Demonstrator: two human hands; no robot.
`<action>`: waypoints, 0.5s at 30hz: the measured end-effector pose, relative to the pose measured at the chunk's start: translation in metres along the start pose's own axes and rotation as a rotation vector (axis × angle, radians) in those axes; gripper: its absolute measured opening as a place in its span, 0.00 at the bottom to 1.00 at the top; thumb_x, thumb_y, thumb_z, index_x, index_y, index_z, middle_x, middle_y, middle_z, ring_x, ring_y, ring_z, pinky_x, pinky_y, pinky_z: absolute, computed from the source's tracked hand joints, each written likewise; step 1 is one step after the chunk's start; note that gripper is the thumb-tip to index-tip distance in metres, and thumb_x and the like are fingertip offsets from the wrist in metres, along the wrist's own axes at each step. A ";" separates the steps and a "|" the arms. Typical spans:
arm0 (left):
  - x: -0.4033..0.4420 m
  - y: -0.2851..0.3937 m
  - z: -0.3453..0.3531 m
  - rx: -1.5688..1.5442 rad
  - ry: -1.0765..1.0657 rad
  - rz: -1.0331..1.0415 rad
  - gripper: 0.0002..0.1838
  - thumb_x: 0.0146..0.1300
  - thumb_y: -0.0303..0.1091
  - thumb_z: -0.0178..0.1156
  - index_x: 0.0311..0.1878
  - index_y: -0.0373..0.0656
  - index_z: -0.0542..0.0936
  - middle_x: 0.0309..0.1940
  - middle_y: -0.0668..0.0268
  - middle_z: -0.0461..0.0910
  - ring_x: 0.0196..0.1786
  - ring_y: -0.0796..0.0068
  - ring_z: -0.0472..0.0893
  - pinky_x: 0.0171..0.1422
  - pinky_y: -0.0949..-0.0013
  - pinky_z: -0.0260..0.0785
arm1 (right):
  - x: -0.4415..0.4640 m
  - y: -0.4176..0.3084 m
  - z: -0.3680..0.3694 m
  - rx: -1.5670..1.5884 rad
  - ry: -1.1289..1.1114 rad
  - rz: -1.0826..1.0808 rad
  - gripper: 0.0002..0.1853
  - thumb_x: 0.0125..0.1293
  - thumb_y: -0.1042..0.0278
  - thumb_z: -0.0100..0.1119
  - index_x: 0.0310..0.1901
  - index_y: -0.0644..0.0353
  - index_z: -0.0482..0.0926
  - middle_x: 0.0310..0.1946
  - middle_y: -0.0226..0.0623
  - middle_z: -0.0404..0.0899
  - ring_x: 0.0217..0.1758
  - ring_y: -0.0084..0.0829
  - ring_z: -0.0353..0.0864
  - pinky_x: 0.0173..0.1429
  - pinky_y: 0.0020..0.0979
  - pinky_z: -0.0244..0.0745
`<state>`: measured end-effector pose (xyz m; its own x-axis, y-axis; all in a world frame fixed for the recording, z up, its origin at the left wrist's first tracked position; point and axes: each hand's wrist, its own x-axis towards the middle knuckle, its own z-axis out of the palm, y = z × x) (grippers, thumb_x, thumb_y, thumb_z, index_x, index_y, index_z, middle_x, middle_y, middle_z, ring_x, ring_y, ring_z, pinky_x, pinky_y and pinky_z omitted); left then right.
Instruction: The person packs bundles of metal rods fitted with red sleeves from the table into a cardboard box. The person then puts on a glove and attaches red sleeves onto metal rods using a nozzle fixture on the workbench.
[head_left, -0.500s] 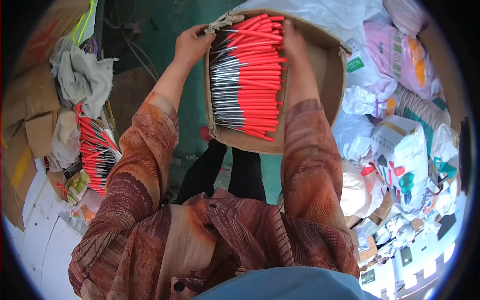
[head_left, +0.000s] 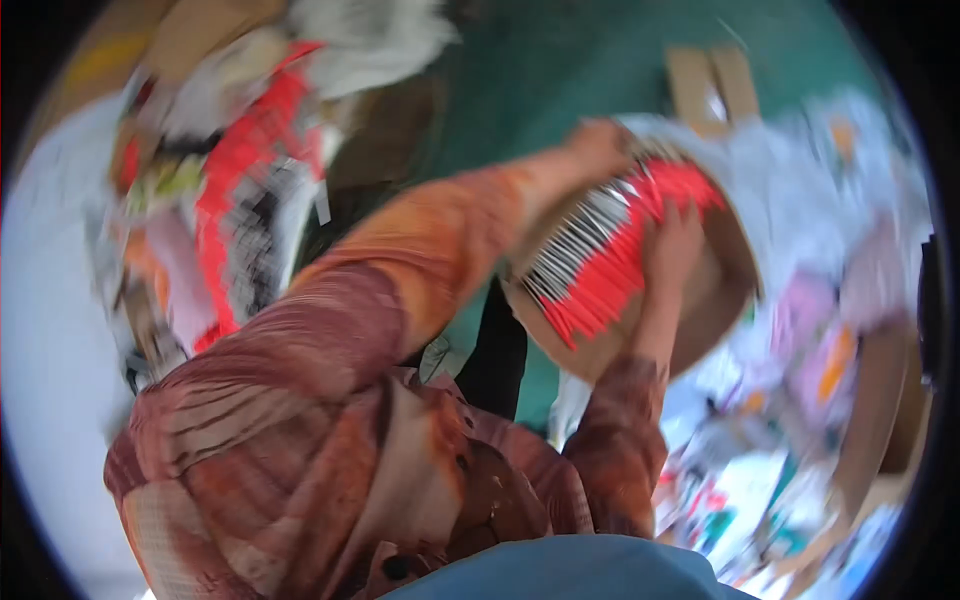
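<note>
A cardboard box (head_left: 690,345) is held tilted in front of me, right of the middle. Inside lies a tight row of slim metal rods with red handles (head_left: 605,280); blur hides their exact kind. My left hand (head_left: 600,148) is closed on the box's upper left corner. Reaching into the box, my right hand (head_left: 675,240) lies against the red ends, its fingers stretched out and slightly apart. The bare inner wall of the box shows to the right of that hand.
At the left, more red-handled rods (head_left: 245,200) lie in a blurred pile beside plastic bags and a white surface (head_left: 60,300). Plastic bags (head_left: 800,200) crowd the right side. A folded cardboard piece (head_left: 715,90) is on the green floor (head_left: 560,60) at the back.
My view has swung, so the box now appears further right and lower, turned clockwise. My left hand stays on its corner. My right hand has come onto the red handles.
</note>
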<state>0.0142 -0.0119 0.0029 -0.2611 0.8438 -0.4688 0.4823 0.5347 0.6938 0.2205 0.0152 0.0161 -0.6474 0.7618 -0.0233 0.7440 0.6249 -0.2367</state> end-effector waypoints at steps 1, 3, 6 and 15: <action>-0.007 -0.004 0.002 -0.095 0.087 0.086 0.26 0.43 0.46 0.67 0.44 0.40 0.80 0.41 0.53 0.79 0.48 0.53 0.77 0.55 0.57 0.70 | -0.003 0.014 0.020 -0.023 0.047 -0.083 0.19 0.59 0.66 0.56 0.52 0.59 0.76 0.56 0.59 0.70 0.56 0.56 0.70 0.59 0.49 0.67; -0.050 0.002 -0.018 -0.204 0.137 0.248 0.26 0.48 0.42 0.63 0.51 0.40 0.77 0.54 0.51 0.73 0.58 0.52 0.71 0.63 0.57 0.64 | 0.000 0.015 0.023 -0.114 0.067 -0.146 0.17 0.60 0.67 0.53 0.51 0.56 0.77 0.56 0.54 0.71 0.57 0.54 0.71 0.58 0.49 0.68; -0.129 -0.021 -0.022 -0.267 0.313 0.382 0.26 0.53 0.41 0.61 0.55 0.41 0.75 0.56 0.51 0.72 0.60 0.54 0.70 0.66 0.58 0.62 | 0.025 0.016 0.003 -0.258 -0.160 -0.138 0.18 0.63 0.62 0.51 0.54 0.51 0.76 0.61 0.45 0.68 0.59 0.49 0.70 0.58 0.48 0.68; -0.430 -0.143 -0.110 -0.841 0.624 -0.418 0.21 0.64 0.39 0.58 0.57 0.40 0.73 0.50 0.61 0.76 0.53 0.73 0.75 0.60 0.69 0.66 | 0.075 -0.192 -0.066 0.036 -0.088 -0.435 0.21 0.59 0.66 0.59 0.54 0.62 0.74 0.47 0.52 0.77 0.48 0.46 0.79 0.50 0.41 0.73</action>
<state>-0.0347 -0.4457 0.1655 -0.7561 0.3405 -0.5589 -0.3959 0.4420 0.8049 0.0401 -0.0369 0.1244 -0.9119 0.4104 0.0034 0.3936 0.8767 -0.2765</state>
